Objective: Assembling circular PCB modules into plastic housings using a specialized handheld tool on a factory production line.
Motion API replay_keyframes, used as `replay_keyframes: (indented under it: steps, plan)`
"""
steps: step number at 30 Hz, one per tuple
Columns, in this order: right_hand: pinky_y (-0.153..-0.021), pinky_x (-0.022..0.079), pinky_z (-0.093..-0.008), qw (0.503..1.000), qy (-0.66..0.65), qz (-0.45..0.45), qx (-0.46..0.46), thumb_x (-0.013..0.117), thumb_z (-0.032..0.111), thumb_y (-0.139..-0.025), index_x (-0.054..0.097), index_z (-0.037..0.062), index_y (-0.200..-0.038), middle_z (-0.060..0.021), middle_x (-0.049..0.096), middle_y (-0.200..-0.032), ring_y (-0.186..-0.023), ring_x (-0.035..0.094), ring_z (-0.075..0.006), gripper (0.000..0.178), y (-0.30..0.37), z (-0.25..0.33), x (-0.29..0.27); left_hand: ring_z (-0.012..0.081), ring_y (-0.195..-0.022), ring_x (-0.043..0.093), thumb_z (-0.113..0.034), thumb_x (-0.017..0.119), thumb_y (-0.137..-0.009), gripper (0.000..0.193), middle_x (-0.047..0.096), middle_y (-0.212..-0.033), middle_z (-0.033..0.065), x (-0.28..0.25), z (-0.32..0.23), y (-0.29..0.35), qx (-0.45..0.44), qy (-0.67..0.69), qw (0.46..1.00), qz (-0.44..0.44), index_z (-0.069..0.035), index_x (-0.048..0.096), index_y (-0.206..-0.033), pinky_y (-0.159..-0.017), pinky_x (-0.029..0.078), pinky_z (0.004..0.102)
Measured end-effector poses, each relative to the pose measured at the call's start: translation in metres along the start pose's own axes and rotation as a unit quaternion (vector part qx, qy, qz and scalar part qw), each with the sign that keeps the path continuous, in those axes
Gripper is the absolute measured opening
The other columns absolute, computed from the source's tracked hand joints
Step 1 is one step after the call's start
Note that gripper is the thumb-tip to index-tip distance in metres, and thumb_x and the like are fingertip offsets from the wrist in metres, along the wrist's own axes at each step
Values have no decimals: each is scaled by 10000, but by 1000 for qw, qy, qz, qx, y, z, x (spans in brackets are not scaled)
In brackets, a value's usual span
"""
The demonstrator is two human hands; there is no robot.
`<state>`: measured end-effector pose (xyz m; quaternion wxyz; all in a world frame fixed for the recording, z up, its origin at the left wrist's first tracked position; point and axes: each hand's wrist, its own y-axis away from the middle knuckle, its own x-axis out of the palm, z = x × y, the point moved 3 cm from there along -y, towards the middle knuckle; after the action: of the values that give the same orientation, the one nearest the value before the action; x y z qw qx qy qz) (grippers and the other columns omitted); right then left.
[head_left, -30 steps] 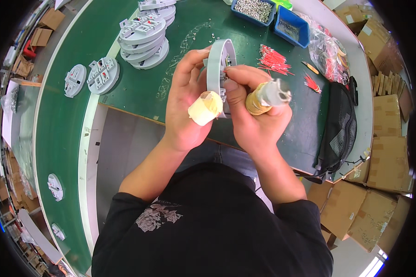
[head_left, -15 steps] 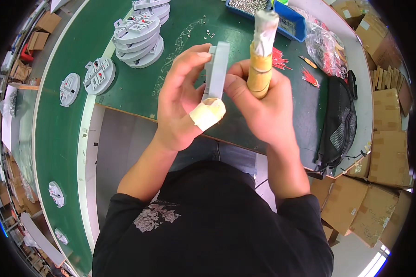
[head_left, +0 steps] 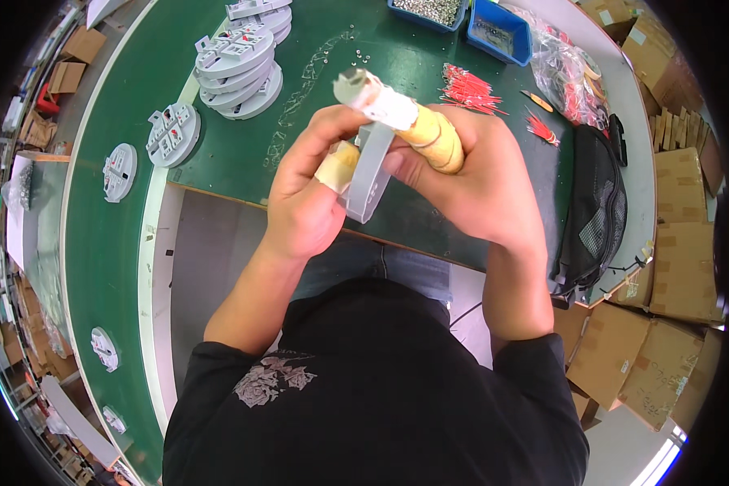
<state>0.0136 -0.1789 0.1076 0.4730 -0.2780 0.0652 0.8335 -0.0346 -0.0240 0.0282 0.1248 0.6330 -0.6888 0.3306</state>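
My left hand [head_left: 308,186], its thumb wrapped in yellowish tape, grips a round grey plastic base [head_left: 370,174] held nearly edge-on above the table. In my right hand [head_left: 494,174] is a thick rod [head_left: 433,136] bound with yellow and white tape; its grey-white end tilts to the left, over the top of the base. The right thumb presses against the base's side. What the rod is, and the face of the base turned to the left, I cannot make out.
Grey bases stand stacked [head_left: 239,69] at the far left, with more along a green strip [head_left: 89,267]. Blue bins [head_left: 500,32] with small metal parts, red wires [head_left: 468,87], an orange-handled tool [head_left: 536,100] and a black bag [head_left: 595,211] lie beyond and right. Cardboard boxes [head_left: 680,267] fill the right side.
The rod has swung from upright to leaning left, its end now over the base. The base has dropped lower and tilted, and my hands have come closer together.
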Motion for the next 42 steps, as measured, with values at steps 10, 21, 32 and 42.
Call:
replay_keyframes:
  steps: [10,21,32,42]
  plan:
    - [-630,464,-225,977,-210,5,24,758,72,-862,656,9,-899,2,646,-787,-706,566,-62,127,-3,-26,11,150,-949,637,-7,540,-960,278,634,-1075,76,-1,-4,0,-82,147,986,-10,-38,575,-1234,-821,517,278]
    - [-486,338,-186,998,-19,-53,34,667,230,-941,636,56,-991,43,535,-690,-573,462,-25,183,-2,-35,-8,225,-782,669,78,397,-951,331,660,-999,113,-74,-77,41,186,-64,928,-317,-70,614,-1152,-707,552,322]
    - [-493,312,-188,988,63,10,139,641,226,-956,641,17,-1069,31,521,-681,-552,434,-28,238,-15,-62,-44,370,-1197,558,-234,657,-846,386,633,-1220,225,-323,-335,310,-76,-635,441,-630,-38,661,-1178,-1005,427,447]
    - [-641,471,-338,948,245,17,202,729,232,-833,675,-2,-944,-98,631,-700,-649,592,-173,264,-35,-94,-45,271,-1191,522,-328,779,-822,799,539,-1343,135,-325,-421,569,-253,-610,437,-611,-26,379,-1444,-975,444,388]
